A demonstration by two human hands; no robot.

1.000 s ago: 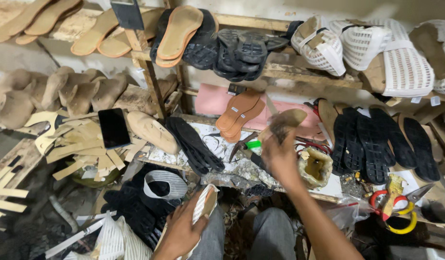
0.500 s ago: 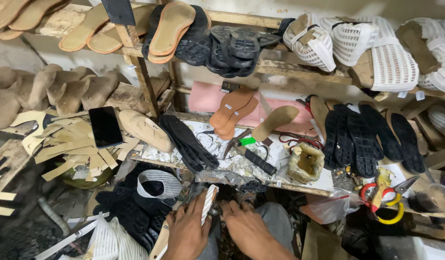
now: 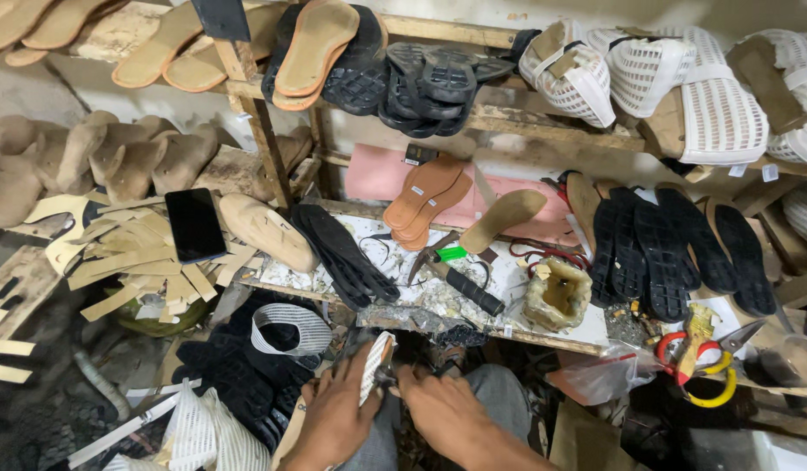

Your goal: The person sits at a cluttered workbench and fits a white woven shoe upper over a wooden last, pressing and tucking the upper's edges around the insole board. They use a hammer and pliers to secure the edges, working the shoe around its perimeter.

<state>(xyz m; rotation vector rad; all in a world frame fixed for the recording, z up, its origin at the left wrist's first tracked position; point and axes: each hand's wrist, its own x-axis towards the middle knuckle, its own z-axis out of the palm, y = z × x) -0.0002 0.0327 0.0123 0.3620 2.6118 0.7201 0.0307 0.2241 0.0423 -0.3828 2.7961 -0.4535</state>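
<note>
Sandal (image 3: 375,366), a white woven piece on a tan sole, is held on edge at the near middle of the scene, low over the lap and just below the front edge of the tabletop (image 3: 438,305). It is gripped by the left hand (image 3: 338,414), whose fingers are wrapped around its side and sole. The right hand (image 3: 443,410) is closed narrowly just to the right of the sandal, its fingertips pressed against a small dark item at the sandal's edge; what that item is cannot be told.

On the tabletop beyond, a dark-handled knife (image 3: 469,288) is laid near a small yellowish glue pot (image 3: 556,296), with black straps (image 3: 342,253) to the left and tan insoles (image 3: 425,196) farther back. A black phone (image 3: 194,225) is rested on a heap of cut pale strips at the left. Red and yellow scissors (image 3: 700,358) are seen at the near right, and black soles (image 3: 665,244) are lined up beyond them.

As a judgement only: the sandal is steadied by one hand alone while the other pulls at its rim, so it could be twisted out of the grip and dropped among the scraps below. A slip of the right hand could also tear the woven upper, since the pinch is taken at its very edge
</note>
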